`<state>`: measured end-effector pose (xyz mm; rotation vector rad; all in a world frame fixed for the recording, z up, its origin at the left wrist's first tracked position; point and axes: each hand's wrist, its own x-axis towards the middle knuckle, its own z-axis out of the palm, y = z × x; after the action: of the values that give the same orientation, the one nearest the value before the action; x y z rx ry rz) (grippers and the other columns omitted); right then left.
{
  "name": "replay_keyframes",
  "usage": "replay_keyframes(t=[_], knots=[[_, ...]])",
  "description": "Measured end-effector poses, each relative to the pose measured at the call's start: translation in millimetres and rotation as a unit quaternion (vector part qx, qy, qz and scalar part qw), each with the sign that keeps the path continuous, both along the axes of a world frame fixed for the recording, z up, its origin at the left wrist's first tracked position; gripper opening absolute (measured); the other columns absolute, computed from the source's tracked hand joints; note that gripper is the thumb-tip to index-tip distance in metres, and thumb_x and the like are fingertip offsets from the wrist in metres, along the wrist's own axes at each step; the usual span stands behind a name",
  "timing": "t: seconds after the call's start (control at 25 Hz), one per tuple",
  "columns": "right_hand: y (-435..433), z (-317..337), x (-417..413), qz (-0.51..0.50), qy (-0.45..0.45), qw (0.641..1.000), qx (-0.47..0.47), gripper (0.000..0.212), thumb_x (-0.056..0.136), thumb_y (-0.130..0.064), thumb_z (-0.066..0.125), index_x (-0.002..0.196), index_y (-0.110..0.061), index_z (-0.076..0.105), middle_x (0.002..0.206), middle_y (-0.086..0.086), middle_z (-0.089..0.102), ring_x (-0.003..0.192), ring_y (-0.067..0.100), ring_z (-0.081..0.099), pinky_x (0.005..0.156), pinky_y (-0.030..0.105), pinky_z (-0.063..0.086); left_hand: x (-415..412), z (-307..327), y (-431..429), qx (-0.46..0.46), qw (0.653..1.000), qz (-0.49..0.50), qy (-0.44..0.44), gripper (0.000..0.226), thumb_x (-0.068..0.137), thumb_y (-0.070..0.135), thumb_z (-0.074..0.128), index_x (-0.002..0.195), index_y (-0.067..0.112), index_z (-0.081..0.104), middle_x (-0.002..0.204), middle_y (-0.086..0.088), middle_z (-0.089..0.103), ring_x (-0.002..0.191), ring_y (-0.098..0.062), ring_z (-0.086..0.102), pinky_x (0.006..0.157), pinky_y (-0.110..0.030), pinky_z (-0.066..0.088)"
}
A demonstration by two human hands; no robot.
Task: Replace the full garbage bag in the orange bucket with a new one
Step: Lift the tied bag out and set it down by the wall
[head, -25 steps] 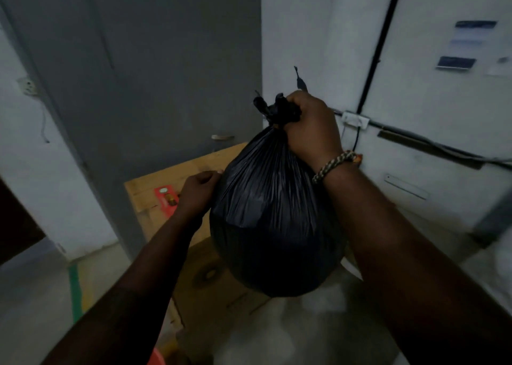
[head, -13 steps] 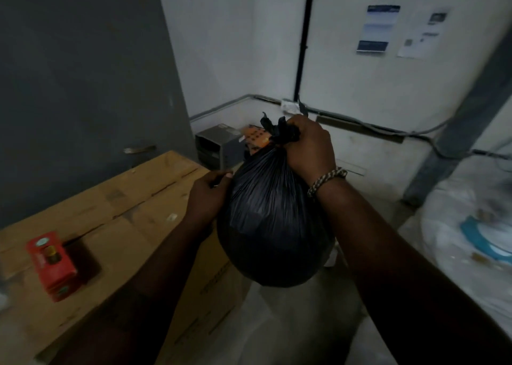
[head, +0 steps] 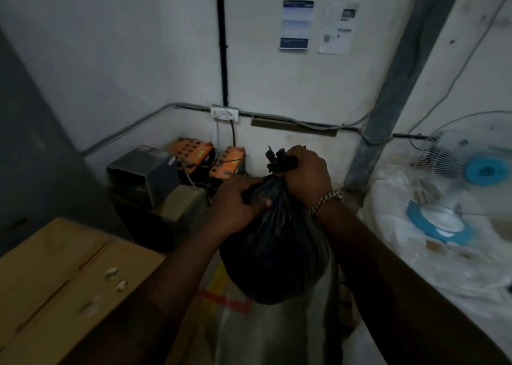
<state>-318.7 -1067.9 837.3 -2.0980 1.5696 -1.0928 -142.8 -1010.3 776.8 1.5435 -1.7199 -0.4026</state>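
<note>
I see the black garbage bag point(head: 277, 256) hanging in the air at the center of the frame, full and rounded, its bottom above the floor. My right hand point(head: 303, 174) is fisted tight around the knotted neck, with the gathered plastic ends sticking out above the knuckles; a braided bracelet point(head: 325, 201) sits on that wrist. My left hand point(head: 238, 205) presses against the upper left shoulder of the bag, fingers point(head: 256, 201) curled and pinching a fold of plastic just below the neck. At lower left lies a cardboard box point(head: 69, 287), close beside my left forearm. Behind the bag, in the corner at mid frame, stand a grey metal unit point(head: 144, 170) and 2 orange-topped batteries point(head: 227, 161). At the right edge a fan with a blue hub point(head: 483, 170) rests on pale plastic sheeting point(head: 443, 270). 2 paper notices point(head: 315, 26) hang on the wall at the top
</note>
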Motion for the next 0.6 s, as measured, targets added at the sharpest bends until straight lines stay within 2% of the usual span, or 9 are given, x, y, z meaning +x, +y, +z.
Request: replay_keyframes(t=[0.08, 0.12, 0.24, 0.32, 0.44, 0.52, 0.6], knots=[[-31.9, -8.5, -0.8, -0.024, -0.023, 0.999, 0.028, 0.026, 0.072, -0.027, 0.086, 0.089, -0.017, 0.069, 0.096, 0.005, 0.073, 0.091, 0.025, 0.068, 0.074, 0.031, 0.051, 7.6, -6.9, -46.4, -0.004, 0.998, -0.001, -0.057, 0.059, 0.073, 0.063, 0.067, 0.125, 0.036, 0.067, 0.114, 0.005, 0.065, 0.109, -0.011, 0.057, 0.096, -0.031, 0.048], [-46.3, -12.6, -1.4, -0.032, -0.053, 0.997, 0.054, 0.026, 0.07, -0.024, 0.087, 0.087, -0.016, 0.069, 0.094, 0.005, 0.073, 0.088, 0.024, 0.07, 0.072, 0.037, 0.057, 9.5, -9.9, -64.8, 0.002, 0.998, 0.001, -0.069, 0.057, 0.074, 0.062, 0.068, 0.125, 0.037, 0.067, 0.111, 0.005, 0.065, 0.105, -0.01, 0.059, 0.094, -0.031, 0.05], [-93.6, -26.4, -3.6, -0.046, -0.182, 0.969, 0.159, 0.022, 0.073, -0.01, 0.086, 0.086, -0.013, 0.069, 0.092, 0.008, 0.071, 0.079, 0.026, 0.073, 0.054, 0.046, 0.062, 3.3, -17.0, -111.5, 0.019, 0.998, -0.019, -0.049, 0.045, 0.084, 0.033, 0.073, 0.129, 0.027, 0.066, 0.116, 0.0, 0.068, 0.103, -0.014, 0.063, 0.092, -0.022, 0.046], [-130.6, -36.1, -5.7, -0.052, -0.236, 0.953, 0.182, 0.023, 0.073, -0.007, 0.086, 0.085, -0.014, 0.069, 0.095, 0.008, 0.07, 0.082, 0.025, 0.073, 0.052, 0.047, 0.062, -0.9, -24.7, -148.0, 0.004, 0.998, -0.042, -0.053, 0.044, 0.09, 0.024, 0.066, 0.133, 0.025, 0.063, 0.128, 0.003, 0.068, 0.115, -0.015, 0.063, 0.096, -0.019, 0.041], [-194.5, -55.3, -15.7, -0.052, -0.285, 0.934, 0.208, 0.024, 0.075, -0.006, 0.085, 0.083, -0.016, 0.065, 0.099, 0.008, 0.068, 0.087, 0.025, 0.072, 0.054, 0.044, 0.062, -10.5, -37.9, -208.0, 0.022, 0.995, -0.075, -0.064, 0.042, 0.095, 0.027, 0.06, 0.137, 0.024, 0.06, 0.137, 0.004, 0.062, 0.124, -0.013, 0.057, 0.098, -0.013, 0.034], [-242.8, -72.4, -25.0, -0.055, -0.322, 0.915, 0.235, 0.021, 0.077, -0.006, 0.083, 0.084, -0.014, 0.066, 0.102, 0.011, 0.067, 0.09, 0.028, 0.071, 0.058, 0.047, 0.063, -17.8, -48.2, -250.9, 0.049, 0.991, -0.093, -0.086, 0.045, 0.093, 0.034, 0.065, 0.136, 0.023, 0.061, 0.135, 0.0, 0.064, 0.121, -0.017, 0.059, 0.094, -0.016, 0.038], [-293.5, -92.7, -35.0, -0.052, -0.309, 0.913, 0.262, 0.016, 0.081, -0.007, 0.077, 0.087, -0.015, 0.065, 0.105, 0.013, 0.069, 0.091, 0.032, 0.072, 0.062, 0.049, 0.064, -26.3, -60.4, -291.6, 0.079, 0.986, -0.104, -0.109, 0.05, 0.09, 0.039, 0.068, 0.137, 0.025, 0.06, 0.132, -0.002, 0.065, 0.119, -0.02, 0.061, 0.092, -0.023, 0.043]])
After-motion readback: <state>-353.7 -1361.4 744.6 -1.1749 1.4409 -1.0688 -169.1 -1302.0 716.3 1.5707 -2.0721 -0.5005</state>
